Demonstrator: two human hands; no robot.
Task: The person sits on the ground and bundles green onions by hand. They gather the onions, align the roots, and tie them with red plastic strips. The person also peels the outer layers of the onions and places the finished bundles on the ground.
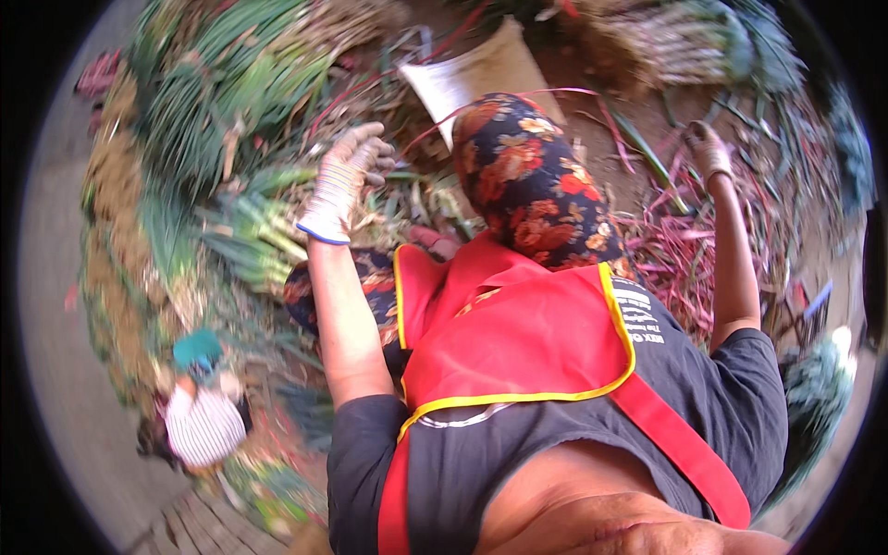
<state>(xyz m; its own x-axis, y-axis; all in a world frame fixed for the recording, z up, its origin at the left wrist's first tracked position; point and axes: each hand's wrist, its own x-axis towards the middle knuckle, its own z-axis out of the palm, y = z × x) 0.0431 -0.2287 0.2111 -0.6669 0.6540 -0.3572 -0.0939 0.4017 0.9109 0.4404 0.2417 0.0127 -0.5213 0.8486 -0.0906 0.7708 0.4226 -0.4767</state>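
Beside the left hand point(351, 168), apparently leeks point(261, 229).

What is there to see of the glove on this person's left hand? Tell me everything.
The glove is pale and looks knitted, with faint stripes around its wrist part and a blue edge at the cuff. Its fingers look greyish and soiled. It covers the left hand, leaving the forearm bare. It's loosely curled, upper left of centre; whether it touches anything underneath cannot be told.
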